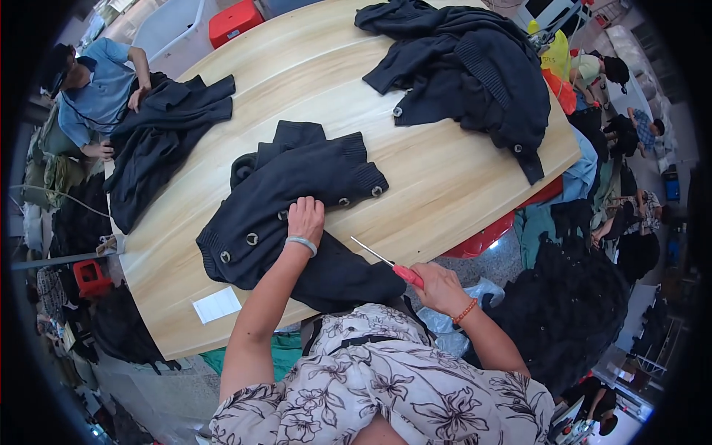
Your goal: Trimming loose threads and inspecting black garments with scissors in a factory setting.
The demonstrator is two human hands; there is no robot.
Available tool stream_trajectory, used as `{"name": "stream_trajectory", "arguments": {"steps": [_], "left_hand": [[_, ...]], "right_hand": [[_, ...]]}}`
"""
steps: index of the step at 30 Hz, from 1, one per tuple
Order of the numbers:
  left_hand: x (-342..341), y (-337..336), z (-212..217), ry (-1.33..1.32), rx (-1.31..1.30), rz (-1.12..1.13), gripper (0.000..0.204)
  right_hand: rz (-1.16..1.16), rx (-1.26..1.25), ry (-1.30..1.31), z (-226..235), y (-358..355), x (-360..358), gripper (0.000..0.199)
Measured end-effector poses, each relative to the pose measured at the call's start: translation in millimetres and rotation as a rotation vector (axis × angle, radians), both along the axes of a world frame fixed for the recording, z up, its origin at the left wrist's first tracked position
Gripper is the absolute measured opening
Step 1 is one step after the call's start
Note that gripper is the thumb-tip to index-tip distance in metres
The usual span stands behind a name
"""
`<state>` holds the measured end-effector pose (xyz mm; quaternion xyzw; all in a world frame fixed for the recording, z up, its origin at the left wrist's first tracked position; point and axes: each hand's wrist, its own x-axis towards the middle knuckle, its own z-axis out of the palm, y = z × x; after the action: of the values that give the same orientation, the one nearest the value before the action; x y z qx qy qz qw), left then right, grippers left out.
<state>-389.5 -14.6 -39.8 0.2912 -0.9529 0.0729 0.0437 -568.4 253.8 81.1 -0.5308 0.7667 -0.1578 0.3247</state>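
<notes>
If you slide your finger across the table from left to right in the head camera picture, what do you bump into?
Dark garment under a co-worker's hands → white paper slip → dark buttoned cardigan → left hand pressing on it → right hand holding red-handled scissors → dark cardigan pile.

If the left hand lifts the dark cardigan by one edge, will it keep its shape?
Probably not. The dark cardigan lies in soft folds, so it would likely droop. Its thick knit looks fairly heavy. Under the left hand it probably grips the wooden table.
</notes>
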Motion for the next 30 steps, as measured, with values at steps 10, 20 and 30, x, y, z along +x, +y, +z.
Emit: {"name": "stream_trajectory", "arguments": {"steps": [10,20,30], "left_hand": [[22,-31,2,0.839,1.564,0.350,0.008],[-25,6,12,0.416,0.625,-0.067,0.027],[-80,11,-39,0.358,0.602,0.028,0.014]], "right_hand": [[0.067,0.158,0.078,11,-44,1,0.030],[-0.039,-0.005,-0.013,-13,-38,-9,0.023],[-0.119,0.233,0.056,-15,-35,-30,0.023]]}}
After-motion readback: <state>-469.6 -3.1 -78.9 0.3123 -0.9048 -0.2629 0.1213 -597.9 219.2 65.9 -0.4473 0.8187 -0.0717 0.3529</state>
